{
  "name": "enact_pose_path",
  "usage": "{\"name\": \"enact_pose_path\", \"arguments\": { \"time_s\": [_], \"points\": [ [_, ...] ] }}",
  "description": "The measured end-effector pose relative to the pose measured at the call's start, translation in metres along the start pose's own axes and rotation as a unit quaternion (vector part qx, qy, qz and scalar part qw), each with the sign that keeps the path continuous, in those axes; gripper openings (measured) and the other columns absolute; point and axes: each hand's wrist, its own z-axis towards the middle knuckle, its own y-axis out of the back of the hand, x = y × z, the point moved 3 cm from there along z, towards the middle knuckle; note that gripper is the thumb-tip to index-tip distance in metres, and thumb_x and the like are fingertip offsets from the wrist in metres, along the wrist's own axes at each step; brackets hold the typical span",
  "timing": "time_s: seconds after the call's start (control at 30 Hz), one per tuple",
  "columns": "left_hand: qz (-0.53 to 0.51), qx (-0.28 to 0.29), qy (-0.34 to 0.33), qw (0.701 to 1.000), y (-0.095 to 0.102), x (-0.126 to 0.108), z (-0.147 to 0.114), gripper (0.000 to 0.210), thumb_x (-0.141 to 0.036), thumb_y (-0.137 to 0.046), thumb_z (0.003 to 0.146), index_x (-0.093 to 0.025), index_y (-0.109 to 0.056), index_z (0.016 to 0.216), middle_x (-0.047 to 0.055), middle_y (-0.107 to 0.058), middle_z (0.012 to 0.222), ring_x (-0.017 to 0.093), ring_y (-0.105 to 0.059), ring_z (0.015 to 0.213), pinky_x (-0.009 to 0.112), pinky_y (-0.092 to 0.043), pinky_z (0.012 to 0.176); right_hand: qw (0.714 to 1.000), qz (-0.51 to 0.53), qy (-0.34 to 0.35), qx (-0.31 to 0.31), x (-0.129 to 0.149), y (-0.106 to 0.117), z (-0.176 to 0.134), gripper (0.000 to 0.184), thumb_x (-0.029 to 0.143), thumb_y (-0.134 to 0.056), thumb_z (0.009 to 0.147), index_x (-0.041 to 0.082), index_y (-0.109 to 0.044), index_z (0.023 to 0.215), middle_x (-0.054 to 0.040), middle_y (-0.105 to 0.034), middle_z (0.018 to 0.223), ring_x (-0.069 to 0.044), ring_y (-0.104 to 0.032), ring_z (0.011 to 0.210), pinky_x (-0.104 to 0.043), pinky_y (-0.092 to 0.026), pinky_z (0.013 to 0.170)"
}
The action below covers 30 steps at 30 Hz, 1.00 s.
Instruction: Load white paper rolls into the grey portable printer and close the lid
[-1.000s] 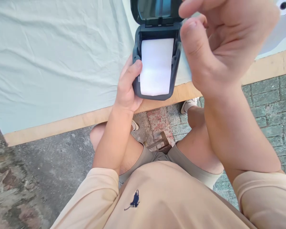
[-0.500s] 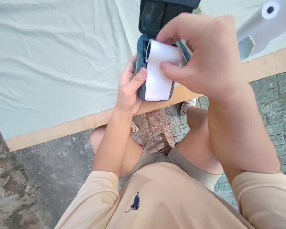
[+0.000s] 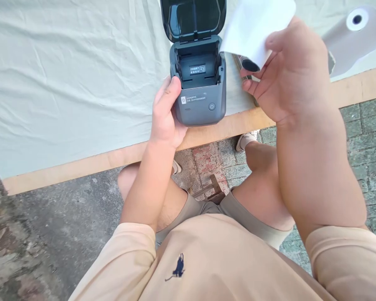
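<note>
A dark grey label printer (image 3: 200, 104) is held near the table's front edge, its black lid (image 3: 194, 19) tipped up and its paper bay bare inside. My left hand (image 3: 169, 110) wraps around the printer's left side, thumb on the rim. To the right of the printer, my right hand (image 3: 288, 67) grips a small white paper roll (image 3: 257, 31), tilted so its dark core end faces down. The roll's loose sheet spreads toward the lid. My right fingertips are partly behind the roll.
A larger white paper roll (image 3: 344, 33) lies on the pale cloth (image 3: 81, 83) at the far right, partly unrolled. A dark flat object, mostly hidden, lies behind my right hand. The wooden table edge (image 3: 81, 166) runs above my knees; a wooden stool part (image 3: 216, 190) shows between them.
The small paper roll has come out of the printer's bay and moved up and right in my right hand. The printer has shifted slightly left, with its front and bay now uncovered.
</note>
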Motion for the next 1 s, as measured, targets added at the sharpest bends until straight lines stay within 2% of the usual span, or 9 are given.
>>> {"name": "enact_pose_path", "arguments": {
  "time_s": [0.1,0.23,0.4,0.53,0.63,0.77,0.87,0.93,1.0],
  "points": [
    [0.007,0.004,-0.016,1.000,0.003,0.003,0.003,0.025,-0.048,-0.053,0.097,-0.030,-0.070,0.098,0.000,-0.081,0.114,0.031,-0.049,0.151,0.045,-0.046,0.125,0.998,0.037,-0.045,0.007,-0.001,0.002,0.004,0.028,0.030,-0.051,0.059,0.025,-0.052,0.086,-0.0051,-0.062,0.093,-0.019,-0.063,0.076,-0.032,-0.046,0.056],
    [0.012,0.003,-0.044,0.999,0.008,0.008,0.006,0.039,-0.063,-0.052,0.095,-0.029,-0.071,0.100,0.003,-0.080,0.114,0.033,-0.060,0.140,0.049,-0.055,0.114,0.999,0.000,-0.035,-0.012,-0.010,0.010,0.014,0.038,0.040,-0.058,0.069,0.028,-0.054,0.105,-0.0078,-0.069,0.106,-0.023,-0.070,0.089,-0.038,-0.059,0.074],
    [0.023,0.003,-0.049,0.999,0.008,0.009,0.006,0.035,-0.061,-0.058,0.092,-0.030,-0.071,0.100,0.004,-0.079,0.114,0.032,-0.062,0.139,0.046,-0.058,0.110,0.999,-0.006,-0.026,0.047,-0.019,0.013,0.020,0.053,0.024,-0.051,0.057,0.026,-0.050,0.110,-0.0099,-0.065,0.135,-0.026,-0.070,0.117,-0.043,-0.058,0.105],
    [0.042,-0.007,-0.046,0.998,0.006,0.007,0.005,0.039,-0.066,-0.056,0.091,-0.030,-0.070,0.099,0.005,-0.078,0.113,0.031,-0.059,0.143,0.046,-0.057,0.112,0.999,0.033,0.000,0.028,-0.019,0.011,0.020,0.038,0.035,-0.050,0.072,0.027,-0.044,0.108,-0.0077,-0.064,0.119,-0.021,-0.070,0.107,-0.041,-0.058,0.104],
    [0.043,-0.004,-0.050,0.998,0.005,0.007,0.005,0.041,-0.067,-0.056,0.091,-0.031,-0.071,0.101,0.006,-0.077,0.115,0.031,-0.060,0.141,0.046,-0.058,0.110,0.993,-0.020,0.106,0.050,-0.015,0.004,0.013,0.040,0.041,-0.063,0.074,0.031,-0.043,0.107,-0.0026,-0.060,0.105,-0.018,-0.064,0.085,-0.041,-0.061,0.089],
    [0.053,-0.002,-0.051,0.997,0.005,0.007,0.005,0.046,-0.072,-0.054,0.090,-0.031,-0.072,0.102,0.006,-0.078,0.114,0.032,-0.065,0.133,0.046,-0.059,0.107,0.918,-0.246,0.305,0.057,-0.001,-0.005,-0.008,0.026,0.030,-0.064,0.079,0.027,-0.052,0.102,-0.0034,-0.060,0.105,-0.017,-0.057,0.088,-0.035,-0.053,0.080],
    [0.070,-0.011,-0.044,0.997,0.007,0.008,0.005,0.053,-0.078,-0.049,0.089,-0.033,-0.072,0.106,0.005,-0.079,0.112,0.032,-0.067,0.130,0.046,-0.059,0.106,0.857,-0.393,0.334,0.021,0.003,-0.006,-0.016,0.031,0.018,-0.056,0.074,0.024,-0.054,0.105,-0.0043,-0.064,0.107,-0.018,-0.060,0.095,-0.034,-0.048,0.076],
    [0.068,-0.009,-0.048,0.997,0.007,0.008,0.005,0.054,-0.078,-0.048,0.089,-0.034,-0.073,0.107,0.005,-0.079,0.112,0.031,-0.068,0.128,0.046,-0.059,0.105,0.822,-0.463,0.331,0.016,0.002,-0.007,-0.016,0.038,0.015,-0.055,0.072,0.024,-0.054,0.109,-0.0044,-0.066,0.104,-0.022,-0.065,0.098,-0.039,-0.049,0.083],
    [0.065,-0.009,-0.050,0.997,0.008,0.009,0.005,0.053,-0.077,-0.047,0.090,-0.033,-0.072,0.106,0.006,-0.079,0.112,0.031,-0.069,0.127,0.046,-0.059,0.105,0.805,-0.500,0.319,0.019,-0.001,-0.008,-0.016,0.040,0.015,-0.058,0.069,0.026,-0.054,0.108,-0.0035,-0.067,0.099,-0.026,-0.068,0.098,-0.045,-0.050,0.089]
  ]
}}
